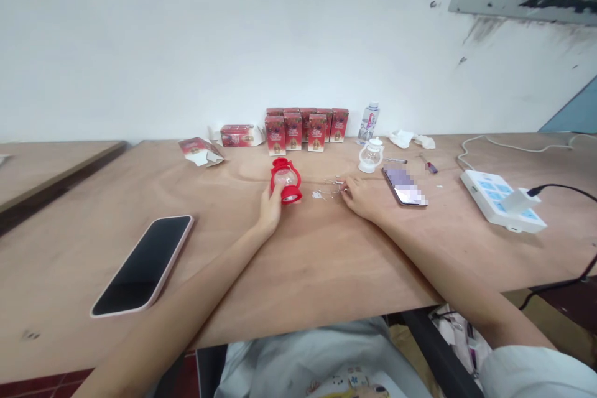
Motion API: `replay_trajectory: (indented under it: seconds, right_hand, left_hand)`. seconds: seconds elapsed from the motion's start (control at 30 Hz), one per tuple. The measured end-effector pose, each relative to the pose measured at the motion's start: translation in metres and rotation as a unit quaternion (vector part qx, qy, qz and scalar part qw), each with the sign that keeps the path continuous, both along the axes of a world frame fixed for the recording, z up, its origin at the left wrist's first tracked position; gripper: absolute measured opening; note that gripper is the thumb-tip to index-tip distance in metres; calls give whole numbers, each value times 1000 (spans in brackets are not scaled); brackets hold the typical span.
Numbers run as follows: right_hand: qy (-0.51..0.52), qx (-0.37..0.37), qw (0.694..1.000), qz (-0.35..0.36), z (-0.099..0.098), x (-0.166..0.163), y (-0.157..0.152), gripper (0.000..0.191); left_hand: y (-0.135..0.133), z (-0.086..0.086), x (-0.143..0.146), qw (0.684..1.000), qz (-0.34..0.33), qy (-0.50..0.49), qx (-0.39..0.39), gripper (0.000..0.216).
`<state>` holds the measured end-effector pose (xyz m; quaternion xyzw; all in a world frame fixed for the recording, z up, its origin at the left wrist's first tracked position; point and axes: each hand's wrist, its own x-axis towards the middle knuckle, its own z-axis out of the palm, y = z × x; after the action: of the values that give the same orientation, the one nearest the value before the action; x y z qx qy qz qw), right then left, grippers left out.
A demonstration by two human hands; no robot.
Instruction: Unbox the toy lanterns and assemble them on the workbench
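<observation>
My left hand [270, 208] is wrapped round a small red lantern [285, 181] with a clear globe, tilted so that its base faces me. To the right, my right hand [357, 198] rests on the table with its fingertips together at several small thin pieces [326, 193]. Whether those fingertips hold one of the pieces is too small to make out. Behind my right hand stands a white lantern [370, 157] with a clear globe. A phone with a lit screen [405, 186] lies just right of that hand.
Several red boxes [293, 131] stand by the wall, with opened boxes [201, 152] to their left. A water bottle [369, 122], crumpled white tissue [402, 138] and a screwdriver [428, 165] are at the back right. A power strip [501, 200] lies right, a dark phone [142, 266] left.
</observation>
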<state>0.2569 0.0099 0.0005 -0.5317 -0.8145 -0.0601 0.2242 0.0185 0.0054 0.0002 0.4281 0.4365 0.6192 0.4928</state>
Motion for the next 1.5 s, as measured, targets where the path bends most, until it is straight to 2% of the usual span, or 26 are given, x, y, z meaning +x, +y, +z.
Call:
replay_trajectory:
  seconds: [0.2, 0.37, 0.57, 0.7, 0.8, 0.87, 1.03, 1.23, 1.5]
  right_hand:
    - [35, 13, 999, -8, -7, 1, 4, 17]
    - [60, 4, 998, -1, -6, 1, 3, 23]
    - [43, -5, 999, -19, 2, -1, -3, 24]
    - [35, 5, 999, -30, 4, -2, -4, 18]
    - [27, 42, 999, -10, 4, -1, -5, 19]
    - [25, 58, 998, 30, 3, -2, -5, 19]
    - [5, 45, 990, 130, -2, -12, -8, 19]
    - [-10, 28, 991, 130, -8, -23, -8, 22]
    - [-20, 38, 990, 131, -12, -27, -4, 23]
  left_hand:
    - [4, 5, -6, 998, 28, -29, -41, 45]
    - [10, 9, -21, 991, 6, -100, -86, 50]
    - [9, 13, -23, 986, 3, -136, -98, 50]
    - [7, 13, -18, 985, 5, -151, -82, 44]
    - [7, 12, -16, 988, 5, -145, -47, 40]
    - [7, 10, -14, 990, 11, -138, -27, 39]
    - [7, 7, -10, 995, 19, -98, 9, 44]
    - [7, 2, -7, 999, 7, -19, 40, 50]
    - [2, 3, -5, 999, 3, 44, 26, 63]
